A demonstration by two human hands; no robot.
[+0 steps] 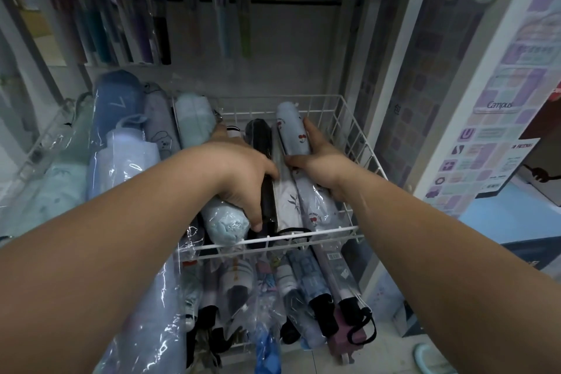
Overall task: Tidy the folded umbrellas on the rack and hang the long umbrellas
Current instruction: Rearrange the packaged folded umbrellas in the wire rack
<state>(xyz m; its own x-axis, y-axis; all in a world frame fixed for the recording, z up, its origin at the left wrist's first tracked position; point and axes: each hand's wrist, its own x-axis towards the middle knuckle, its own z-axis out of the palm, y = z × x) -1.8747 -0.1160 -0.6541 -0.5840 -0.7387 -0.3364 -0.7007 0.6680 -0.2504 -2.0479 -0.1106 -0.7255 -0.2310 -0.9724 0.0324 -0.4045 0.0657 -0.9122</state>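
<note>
Head view, looking down into a wire rack of folded umbrellas.

Upper left: long umbrellas (121,27) hang upright behind the rack, long axes vertical.

Left: a side basket (39,146) holds wrapped umbrellas, among them a blue umbrella (118,103), lying front to back.

Centre: the basket (331,230) holds one row of umbrellas side by side, long axes running from the near rim to the far wall. The left hand (239,170) lies palm down over a pale umbrella (226,222). Its fingers are curled across the pale umbrella and its thumb runs down the right flank, against a black umbrella (261,136). The pale umbrella's near end rests at the front rim. A white umbrella (288,200) with a leaf print lies just right of the black one.

Right of centre: the right hand (315,158) grips a cherry umbrella (291,127), fingers along its right side and thumb under its near end. The cherry umbrella points away from the viewer, far end leaning slightly left. It sits above a second cherry-print umbrella (318,209); whether the two touch cannot be told.

Below: a lower tier (299,282) of umbrellas, handles toward the viewer.

Far right: a poster (501,100).
</note>
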